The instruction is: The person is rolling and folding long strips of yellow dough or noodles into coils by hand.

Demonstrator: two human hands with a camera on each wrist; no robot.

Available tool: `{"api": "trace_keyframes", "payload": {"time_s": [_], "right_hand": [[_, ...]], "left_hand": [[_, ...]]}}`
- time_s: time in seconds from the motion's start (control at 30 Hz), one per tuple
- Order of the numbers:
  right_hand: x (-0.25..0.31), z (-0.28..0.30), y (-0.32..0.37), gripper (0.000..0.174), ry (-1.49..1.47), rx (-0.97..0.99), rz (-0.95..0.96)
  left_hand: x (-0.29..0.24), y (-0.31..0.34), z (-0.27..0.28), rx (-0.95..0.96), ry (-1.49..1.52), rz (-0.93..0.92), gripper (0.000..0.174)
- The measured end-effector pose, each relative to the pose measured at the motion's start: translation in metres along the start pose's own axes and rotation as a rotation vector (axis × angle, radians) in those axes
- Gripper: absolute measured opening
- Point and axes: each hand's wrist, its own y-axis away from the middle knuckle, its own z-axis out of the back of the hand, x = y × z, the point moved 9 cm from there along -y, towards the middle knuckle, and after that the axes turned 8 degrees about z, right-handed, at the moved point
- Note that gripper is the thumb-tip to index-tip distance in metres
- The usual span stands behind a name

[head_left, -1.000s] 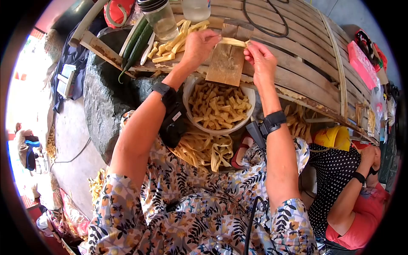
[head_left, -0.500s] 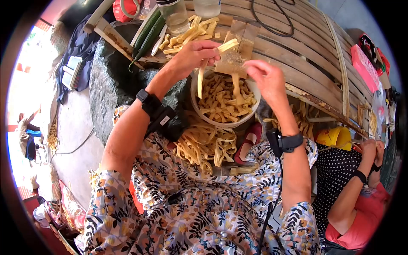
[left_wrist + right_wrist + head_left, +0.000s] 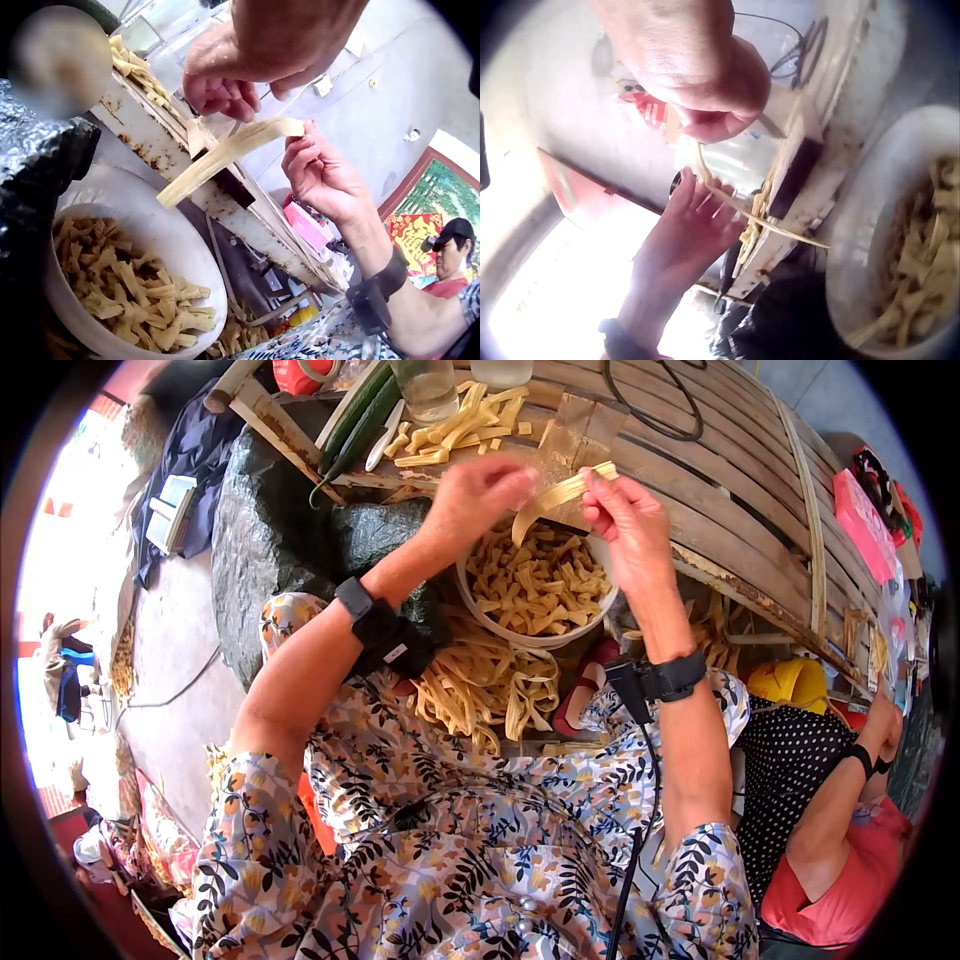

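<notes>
My right hand (image 3: 632, 525) pinches one end of a flat, pale yellow fibrous strip (image 3: 553, 497) between thumb and fingers. The strip slants down to the left, over the front of a small wooden board (image 3: 582, 435). Beside it, my left hand (image 3: 480, 500) holds nothing; in the right wrist view its fingers are spread loosely behind the strip (image 3: 761, 220). Below both hands stands a white bucket (image 3: 187, 259) with many short, bow-shaped yellow pieces (image 3: 540, 585) inside.
Cut yellow pieces (image 3: 465, 425) lie on the slatted bamboo table (image 3: 720, 470), near green cucumbers (image 3: 362, 420), a white-handled tool (image 3: 385, 437) and a glass jar (image 3: 425, 390). Long strips (image 3: 480, 685) hang below the bucket. Another person (image 3: 845, 830) sits at the right.
Half a second ago my left hand held the strip and my right was empty; now the right pinches it and the left has let go. A piece falling toward the bucket is gone from the air.
</notes>
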Motion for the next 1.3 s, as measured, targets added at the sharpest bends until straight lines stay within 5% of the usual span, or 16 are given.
{"api": "trace_keyframes", "payload": {"time_s": [0.03, 0.17, 0.3, 0.47, 0.57, 0.7, 0.73, 0.87, 1.0, 1.07, 1.17, 1.3], "right_hand": [[0.013, 0.000, 0.003, 0.015, 0.074, -0.015, 0.051], [0.026, -0.028, 0.021, 0.013, 0.251, 0.218, 0.198], [0.008, -0.056, 0.045, 0.016, 0.386, 0.548, 0.031], [0.015, -0.044, 0.031, 0.015, 0.514, 0.338, 0.176], [-0.013, -0.045, 0.039, 0.016, 0.692, 0.461, 0.173], [-0.018, -0.033, 0.041, 0.017, 0.736, 0.336, 0.103], [-0.025, -0.027, 0.038, 0.020, 0.698, 0.287, 0.019], [-0.035, -0.025, 0.034, 0.022, 0.450, 0.287, -0.224], [-0.043, -0.030, 0.044, 0.022, 0.161, 0.352, -0.325], [-0.051, -0.029, 0.047, 0.021, 0.148, 0.324, -0.333], [-0.019, -0.031, 0.041, 0.017, 0.481, 0.224, -0.064], [-0.016, -0.038, 0.044, 0.015, 0.369, 0.262, 0.003]], "left_hand": [[0.007, 0.004, 0.010, -0.033, -0.017, 0.103, 0.031], [0.060, 0.041, -0.051, 0.446, 0.544, 0.744, 0.052], [0.053, 0.025, -0.041, 0.271, 0.627, 0.506, 0.044], [0.053, 0.047, -0.067, 0.458, 0.166, 0.453, 0.019], [0.050, 0.054, -0.076, 0.557, -0.072, 0.325, 0.016], [0.023, 0.044, -0.048, 0.230, -0.447, 0.055, 0.010], [0.004, 0.044, -0.039, 0.041, -0.589, -0.194, 0.016], [-0.028, 0.046, -0.028, -0.123, -0.576, -0.431, 0.033], [-0.036, 0.047, -0.029, 0.026, -0.533, -0.518, 0.029], [-0.027, 0.044, -0.024, -0.008, -0.476, -0.405, 0.026], [-0.019, 0.038, -0.020, -0.044, -0.498, -0.289, 0.018], [0.002, 0.025, -0.009, -0.043, -0.258, -0.143, 0.012]]}}
